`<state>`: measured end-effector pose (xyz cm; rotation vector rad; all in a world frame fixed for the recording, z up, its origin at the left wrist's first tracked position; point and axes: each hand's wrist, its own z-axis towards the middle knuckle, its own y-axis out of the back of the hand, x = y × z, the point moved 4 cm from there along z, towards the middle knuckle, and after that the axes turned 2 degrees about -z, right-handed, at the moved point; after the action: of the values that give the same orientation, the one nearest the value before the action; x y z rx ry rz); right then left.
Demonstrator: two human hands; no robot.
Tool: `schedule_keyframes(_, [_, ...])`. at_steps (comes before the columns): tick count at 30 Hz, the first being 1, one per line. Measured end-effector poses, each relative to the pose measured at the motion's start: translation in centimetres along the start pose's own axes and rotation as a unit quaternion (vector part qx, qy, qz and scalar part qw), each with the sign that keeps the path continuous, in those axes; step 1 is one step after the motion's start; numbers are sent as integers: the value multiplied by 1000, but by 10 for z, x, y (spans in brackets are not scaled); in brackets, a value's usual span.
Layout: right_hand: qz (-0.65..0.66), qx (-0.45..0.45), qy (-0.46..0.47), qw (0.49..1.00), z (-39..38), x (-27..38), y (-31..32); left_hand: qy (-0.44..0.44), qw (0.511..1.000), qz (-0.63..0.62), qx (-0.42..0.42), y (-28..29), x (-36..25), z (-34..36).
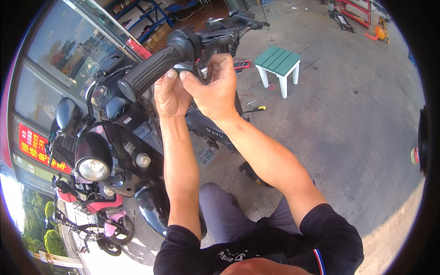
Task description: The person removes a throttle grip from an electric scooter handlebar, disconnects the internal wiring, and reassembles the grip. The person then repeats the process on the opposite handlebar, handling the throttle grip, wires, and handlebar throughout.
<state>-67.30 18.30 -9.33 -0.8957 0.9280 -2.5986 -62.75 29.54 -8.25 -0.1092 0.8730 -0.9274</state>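
Both of my hands are raised together at the black handlebar of a bike, just under its ribbed rubber grip (153,71). My left hand (172,96) is closed, its thumb pressed to a small greyish piece (183,67) beside the inner end of the grip. From the other side my right hand (215,87) closes on the same spot, thumb tip next to the left thumb and fingers curled behind the black lever bracket (204,64). My fingers hide most of this piece. Below my wrists runs the bike's dark frame (208,126).
A black scooter with a round headlight (93,168) stands close on the left. To the right are a green-topped stool (278,60), a yellow-handled screwdriver (259,109) and a red meter (243,65) on concrete. Pink bikes (107,206) stand lower left; a blue shelf (146,23) is behind.
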Motion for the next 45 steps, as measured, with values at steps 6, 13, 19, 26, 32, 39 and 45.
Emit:
schedule_keyframes(6, [15,4,4,1000,-2,-5,2,-52,998,-22,-8,-5,8,-2])
schedule_keyframes(13, [45,-4,40,998,-3,-8,6,-98,989,-106,-41,-11,20,-4])
schedule_keyframes(19, [-25,26,44,998,2,-2,4,-62,988,-142,-29,-17,36,2])
schedule_keyframes(26, [-24,-2,49,998,1,-3,11,-62,990,-128,-23,-23,43,5])
schedule_keyframes(32, [-5,-13,36,999,9,-4,27,-71,993,-88,-28,-29,44,10])
schedule_keyframes(39, [2,-34,0,999,9,-1,32,-68,995,-70,-24,-31,45,11])
schedule_keyframes(45, [5,-32,7,999,6,-2,29,-73,995,-71,-15,-29,46,11])
